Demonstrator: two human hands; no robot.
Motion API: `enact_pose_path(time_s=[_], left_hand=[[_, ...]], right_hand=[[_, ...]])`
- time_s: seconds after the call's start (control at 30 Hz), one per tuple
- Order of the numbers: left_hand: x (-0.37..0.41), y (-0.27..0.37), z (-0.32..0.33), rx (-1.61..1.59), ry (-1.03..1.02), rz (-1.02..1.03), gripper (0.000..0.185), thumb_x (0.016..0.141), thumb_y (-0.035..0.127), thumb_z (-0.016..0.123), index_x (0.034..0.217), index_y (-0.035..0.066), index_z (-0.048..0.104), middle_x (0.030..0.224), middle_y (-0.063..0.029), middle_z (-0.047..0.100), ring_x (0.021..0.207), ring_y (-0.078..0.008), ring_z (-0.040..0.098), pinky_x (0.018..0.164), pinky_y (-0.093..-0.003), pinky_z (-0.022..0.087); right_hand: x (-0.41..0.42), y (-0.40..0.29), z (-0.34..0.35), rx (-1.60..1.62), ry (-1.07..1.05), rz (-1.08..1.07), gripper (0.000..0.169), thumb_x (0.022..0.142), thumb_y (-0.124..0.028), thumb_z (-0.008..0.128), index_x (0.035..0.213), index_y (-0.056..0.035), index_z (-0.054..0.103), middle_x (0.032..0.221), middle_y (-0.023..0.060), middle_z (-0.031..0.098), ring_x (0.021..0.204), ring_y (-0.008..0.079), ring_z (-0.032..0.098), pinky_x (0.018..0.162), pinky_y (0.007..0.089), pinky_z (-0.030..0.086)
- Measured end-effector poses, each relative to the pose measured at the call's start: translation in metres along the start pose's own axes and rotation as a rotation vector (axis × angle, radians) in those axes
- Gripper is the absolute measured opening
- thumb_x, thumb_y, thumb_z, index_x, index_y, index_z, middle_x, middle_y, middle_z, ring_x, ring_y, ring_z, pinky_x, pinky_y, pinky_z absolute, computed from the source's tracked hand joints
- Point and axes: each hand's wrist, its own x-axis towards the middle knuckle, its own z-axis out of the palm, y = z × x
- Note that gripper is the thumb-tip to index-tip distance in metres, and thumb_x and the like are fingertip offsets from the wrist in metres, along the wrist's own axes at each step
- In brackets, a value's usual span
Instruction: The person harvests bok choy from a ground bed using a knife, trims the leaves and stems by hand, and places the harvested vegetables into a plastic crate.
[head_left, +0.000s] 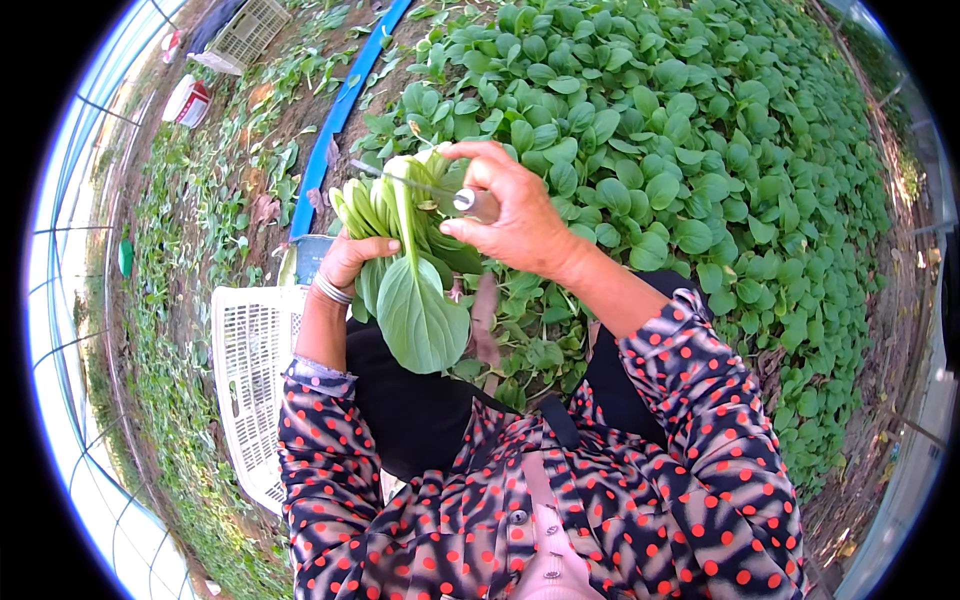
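A bunch of leafy greens that look like bok choy (367, 206) is gripped in my left hand (346, 259), its thumb lying across the pale stems. One broad leaf (424, 319) hangs down from the bunch towards my lap. My right hand (517, 210) holds a thin-bladed knife (480, 204) by its short handle, between the palm and fingers. The narrow metal blade crosses the bunch near the stem bases. My right index fingertip is at the stem bases, and whether it pinches them I cannot tell. The fingers of my left hand are hidden behind the leaves.
A white plastic crate (255, 390) stands at my left, with a blue box (311, 259) just beyond it. Dense growing greens (660, 150) fill the right side. A blue strip (311, 172) runs along the soil. Farther left are a white-and-red bucket (187, 103) and another crate (244, 36).
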Motion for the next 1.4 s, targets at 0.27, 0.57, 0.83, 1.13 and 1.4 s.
enact_pose_path(time_s=[0.27,0.57,0.83,1.13,1.4], left_hand=[[0.011,-0.01,0.01,-0.084,-0.058,-0.049,0.053,0.071,-0.004,0.067,0.122,0.001,0.053,0.109,-0.0086,0.062,0.098,-0.021,0.06,0.089,-0.0354,0.048],[-0.008,-0.005,-0.016,0.121,0.066,-0.056,0.052,0.067,-0.005,0.064,0.117,0.001,0.056,0.103,-0.0072,0.065,0.092,-0.0197,0.062,0.085,-0.033,0.049],[-0.001,-0.003,0.014,0.911,-0.05,0.274,0.04,0.057,-0.002,0.072,0.095,0.002,0.063,0.112,-0.0119,0.058,0.116,-0.0274,0.05,0.097,-0.0351,0.038],[-0.007,0.0,0.047,1.0,-0.04,0.514,0.039,0.057,-0.008,0.069,0.095,0.0,0.063,0.106,-0.0122,0.059,0.096,-0.0239,0.06,0.083,-0.0308,0.048],[-0.004,-0.018,0.008,0.615,0.015,0.236,0.047,0.062,-0.004,0.074,0.105,0.005,0.059,0.106,-0.0039,0.06,0.107,-0.0216,0.055,0.101,-0.0398,0.038]], right_hand=[[-0.004,0.013,0.014,-0.185,0.076,-0.033,0.025,0.068,-0.006,0.071,0.079,-0.0066,0.049,0.089,0.0093,0.06,0.067,0.0253,0.059,0.06,0.0334,0.047],[0.004,-0.005,-0.058,1.009,-0.383,0.426,0.033,0.072,-0.001,0.07,0.071,-0.0128,0.039,0.081,0.0041,0.057,0.057,0.0062,0.049,0.049,0.0212,0.041],[-0.008,0.022,-0.021,0.166,0.07,0.249,0.015,0.077,-0.005,0.07,0.083,-0.0049,0.057,0.072,-0.0043,0.054,0.064,0.0046,0.051,0.059,0.0219,0.043],[0.006,0.022,-0.046,0.824,0.334,0.546,0.021,0.075,0.002,0.067,0.08,-0.0066,0.048,0.075,0.0065,0.061,0.058,0.013,0.06,0.051,0.0243,0.049],[0.0,0.02,-0.034,0.548,-0.04,0.56,0.019,0.075,-0.006,0.071,0.082,-0.0017,0.054,0.071,0.0004,0.058,0.059,0.009,0.057,0.052,0.0251,0.046]])
